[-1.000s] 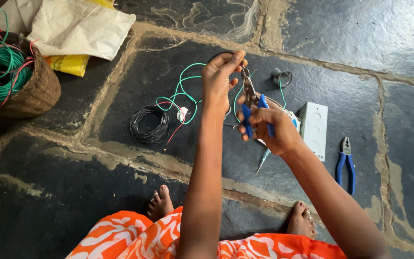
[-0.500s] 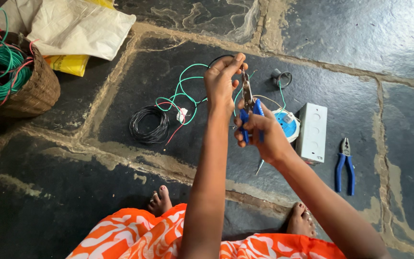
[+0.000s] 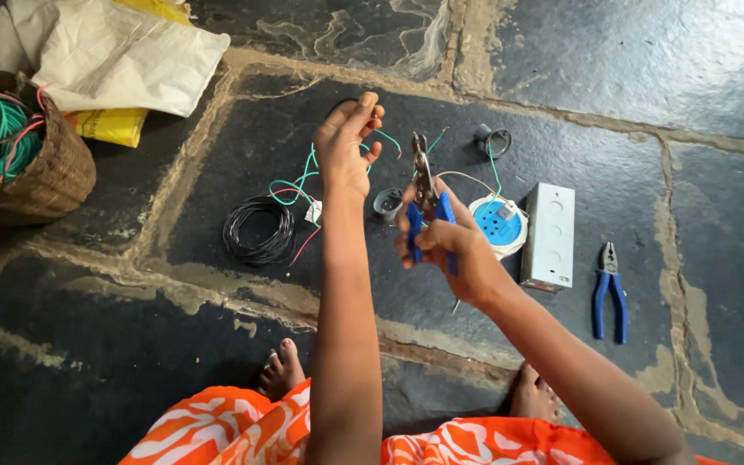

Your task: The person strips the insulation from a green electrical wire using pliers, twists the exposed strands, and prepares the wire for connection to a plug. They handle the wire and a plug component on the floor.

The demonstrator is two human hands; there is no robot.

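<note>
The left hand (image 3: pixel 348 146) is extended forward, fingers pinched narrow on a green wire (image 3: pixel 303 181). The right hand (image 3: pixel 449 250), wrist bent, grips blue-handled pliers (image 3: pixel 426 202) upright, nose up, beside it.

Over the last second I have drawn my right hand (image 3: pixel 449 250) with the blue-handled pliers (image 3: pixel 426 202) slightly left and nearer, off the round blue-topped fitting (image 3: pixel 498 226) which now shows whole, while my left hand (image 3: pixel 348 142) has eased slightly left with the thin wire (image 3: pixel 389 138).
</note>
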